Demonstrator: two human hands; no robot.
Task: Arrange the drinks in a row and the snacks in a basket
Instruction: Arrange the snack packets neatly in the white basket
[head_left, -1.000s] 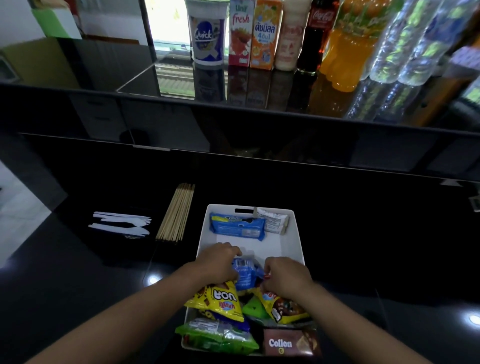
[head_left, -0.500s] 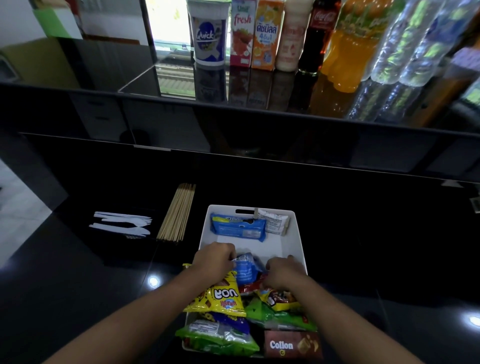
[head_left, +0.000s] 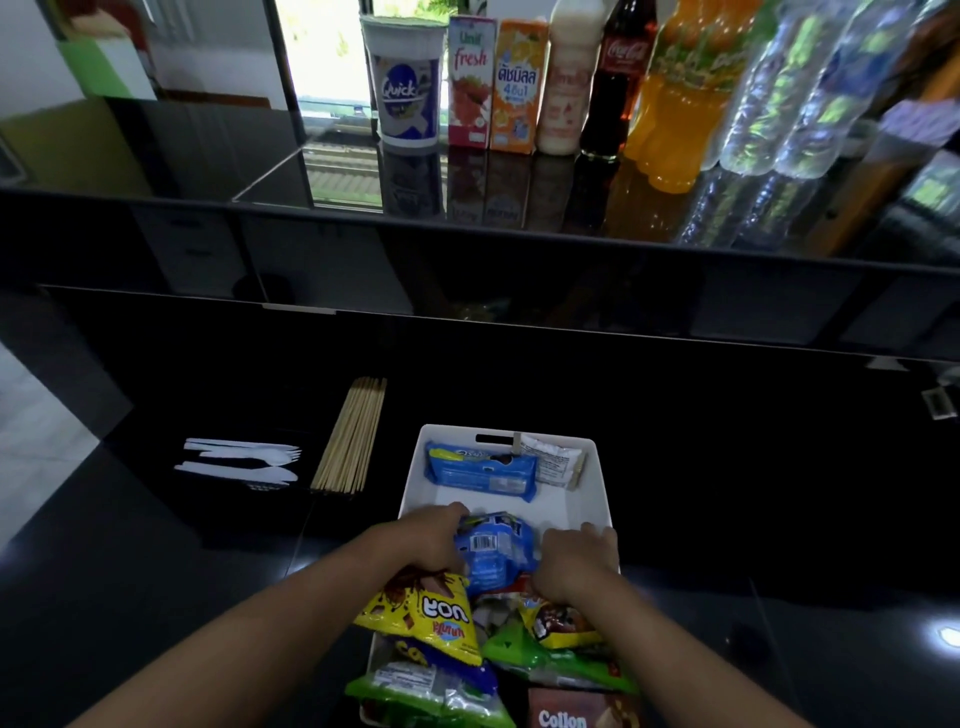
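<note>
Basket (head_left: 563, 506) white. Inside it:
- 12 o'clock: wrapper (head_left: 480, 470) blue, white print.
- Centre: barcoded packet (head_left: 493, 551) blue.
- 7 o'clock: bag (head_left: 436, 613) yellow, brown chocolate pattern, red-white lettering.
- 5 o'clock: green bag (head_left: 514, 649); box (head_left: 576, 709) brown.

Counter (head_left: 727, 467) glossy black. Shelf row: pink carton (head_left: 470, 83), orange carton (head_left: 518, 88), orange bottle (head_left: 675, 104).
</note>
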